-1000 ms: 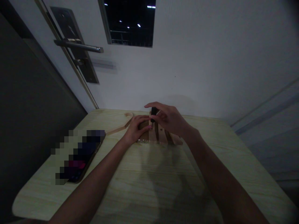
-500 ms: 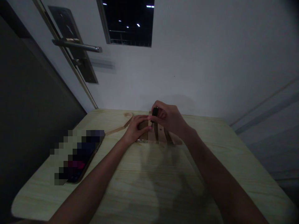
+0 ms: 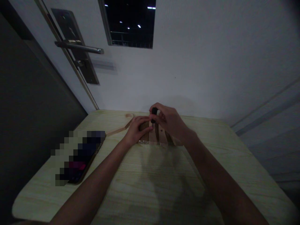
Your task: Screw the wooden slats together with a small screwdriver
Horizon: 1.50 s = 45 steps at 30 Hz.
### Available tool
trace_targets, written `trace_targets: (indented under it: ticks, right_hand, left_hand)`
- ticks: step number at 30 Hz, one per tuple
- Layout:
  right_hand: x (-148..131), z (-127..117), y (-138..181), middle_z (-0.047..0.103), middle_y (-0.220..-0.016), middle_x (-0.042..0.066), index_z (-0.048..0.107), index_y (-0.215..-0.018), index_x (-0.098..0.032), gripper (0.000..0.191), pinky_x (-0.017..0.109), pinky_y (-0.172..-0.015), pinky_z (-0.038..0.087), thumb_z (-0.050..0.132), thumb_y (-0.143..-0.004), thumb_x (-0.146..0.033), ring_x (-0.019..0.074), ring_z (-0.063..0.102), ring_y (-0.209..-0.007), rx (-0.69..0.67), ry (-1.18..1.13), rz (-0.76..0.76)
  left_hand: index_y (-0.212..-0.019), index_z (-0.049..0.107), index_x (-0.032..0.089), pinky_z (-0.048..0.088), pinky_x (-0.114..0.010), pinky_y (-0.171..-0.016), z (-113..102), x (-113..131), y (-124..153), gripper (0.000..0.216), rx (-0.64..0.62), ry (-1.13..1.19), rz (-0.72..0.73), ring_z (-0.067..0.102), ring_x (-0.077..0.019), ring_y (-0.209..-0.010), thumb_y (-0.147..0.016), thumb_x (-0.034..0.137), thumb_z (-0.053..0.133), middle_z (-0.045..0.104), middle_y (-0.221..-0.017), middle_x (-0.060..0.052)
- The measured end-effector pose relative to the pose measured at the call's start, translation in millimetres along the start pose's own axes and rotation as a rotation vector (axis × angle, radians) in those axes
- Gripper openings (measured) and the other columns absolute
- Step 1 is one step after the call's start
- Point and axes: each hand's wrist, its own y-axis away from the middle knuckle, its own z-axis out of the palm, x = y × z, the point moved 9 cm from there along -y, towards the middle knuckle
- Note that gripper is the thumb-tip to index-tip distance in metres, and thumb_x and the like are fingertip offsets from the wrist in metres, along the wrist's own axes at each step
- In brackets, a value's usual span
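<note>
My right hand point(image 3: 170, 120) pinches the black handle of a small screwdriver point(image 3: 154, 115), which stands nearly upright. Its thin shaft points down at a flat wooden board point(image 3: 153, 137) with dark brown slots and a small hole. From the left, my left hand point(image 3: 136, 129) holds the same board, thumb and fingers apart around its brown section. My left thumb tip is beside the screwdriver's lower end; whether a screw is under it is too small to tell. A thin wooden strip with a hooked end point(image 3: 117, 129) lies left of my left hand.
A phone point(image 3: 87, 156), partly pixelated, lies on the left of the pale wood-grain table point(image 3: 131, 181). Behind the table stands a white door point(image 3: 199, 62) with a metal handle point(image 3: 79, 47) and a dark window point(image 3: 131, 23).
The screwdriver is slightly more upright, and my right fingers have shifted a little to the left around its handle. My left hand keeps its place on the board.
</note>
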Motion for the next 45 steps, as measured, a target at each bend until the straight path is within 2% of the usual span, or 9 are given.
trace_targets:
  ticks: [7,13,18,21,25,33,37,41,45]
  right_hand:
    - [-4,1,1,0.058,-0.071,-0.001,0.055,-0.110,-0.019,0.025,0.022,-0.060,0.036,0.041,-0.092,-0.029,0.0093,0.050,-0.060,-0.024,-0.035,0.047]
    - [6,-9,1,0.056,-0.061,-0.003,0.056,-0.079,-0.018,0.020,0.020,-0.056,0.035,0.056,-0.084,-0.038,0.0077,0.047,-0.054,0.094,0.002,0.045]
    - [3,-7,0,0.055,-0.063,-0.002,0.055,-0.078,-0.018,0.022,0.022,-0.058,0.034,0.053,-0.086,-0.038,0.0082,0.045,-0.055,0.074,0.070,0.016]
    - [-2,-3,-1,0.059,-0.075,0.001,0.058,-0.084,-0.017,0.018,0.023,-0.065,0.037,0.048,-0.090,-0.030,0.0103,0.050,-0.066,0.030,0.077,-0.015]
    - [-4,1,0,0.062,-0.093,0.006,0.056,-0.106,-0.016,0.022,0.026,-0.074,0.040,0.043,-0.091,-0.026,0.0133,0.055,-0.080,-0.012,0.021,-0.018]
    - [-3,2,2,0.063,-0.090,0.006,0.050,-0.120,-0.016,0.032,0.025,-0.070,0.041,0.039,-0.090,-0.022,0.0123,0.055,-0.073,-0.064,-0.022,-0.001]
    - [-2,0,1,0.062,-0.081,0.002,0.054,-0.115,-0.018,0.028,0.023,-0.066,0.039,0.044,-0.089,-0.023,0.0105,0.052,-0.065,-0.044,0.007,-0.010]
    - [-1,-3,0,0.062,-0.078,0.001,0.059,-0.096,-0.018,0.017,0.022,-0.063,0.038,0.051,-0.087,-0.031,0.0098,0.052,-0.064,-0.016,0.014,-0.025]
    - [3,-4,1,0.060,-0.070,-0.001,0.058,-0.085,-0.018,0.022,0.022,-0.059,0.036,0.054,-0.086,-0.040,0.0090,0.050,-0.060,0.015,0.017,-0.002]
  left_hand:
    - [-0.107,0.063,0.024,0.043,-0.042,-0.093,0,-2,1,0.035,0.010,0.000,-0.017,0.057,-0.0224,-0.106,-0.077,0.041,0.067,0.066,-0.111,-0.005]
    - [-0.108,0.064,0.023,0.042,-0.041,-0.093,1,0,0,0.033,-0.008,-0.007,-0.015,0.057,-0.0218,-0.105,-0.078,0.038,0.067,0.066,-0.111,-0.005]
    - [-0.108,0.063,0.023,0.042,-0.042,-0.093,0,2,-1,0.033,-0.011,-0.014,-0.002,0.057,-0.0220,-0.105,-0.078,0.037,0.067,0.066,-0.112,-0.005]
    - [-0.108,0.063,0.023,0.042,-0.042,-0.094,0,3,-1,0.033,-0.015,-0.016,-0.005,0.056,-0.0221,-0.106,-0.078,0.037,0.067,0.066,-0.112,-0.005]
    - [-0.108,0.063,0.024,0.042,-0.043,-0.093,-1,3,-1,0.033,-0.015,0.004,-0.021,0.057,-0.0227,-0.106,-0.078,0.038,0.067,0.066,-0.112,-0.006]
    - [-0.108,0.063,0.025,0.041,-0.044,-0.094,-1,3,-1,0.033,-0.019,0.009,-0.022,0.057,-0.0232,-0.106,-0.079,0.040,0.065,0.065,-0.113,-0.006]
    - [-0.109,0.063,0.024,0.041,-0.043,-0.094,1,2,-1,0.033,-0.027,0.006,-0.019,0.056,-0.0228,-0.107,-0.080,0.040,0.064,0.065,-0.113,-0.006]
    - [-0.109,0.063,0.024,0.042,-0.042,-0.095,1,1,-1,0.032,-0.038,-0.003,-0.026,0.056,-0.0230,-0.107,-0.080,0.040,0.063,0.065,-0.113,-0.006]
    - [-0.109,0.063,0.023,0.042,-0.042,-0.095,1,1,-1,0.032,-0.045,-0.001,-0.024,0.055,-0.0227,-0.108,-0.082,0.039,0.062,0.064,-0.114,-0.006]
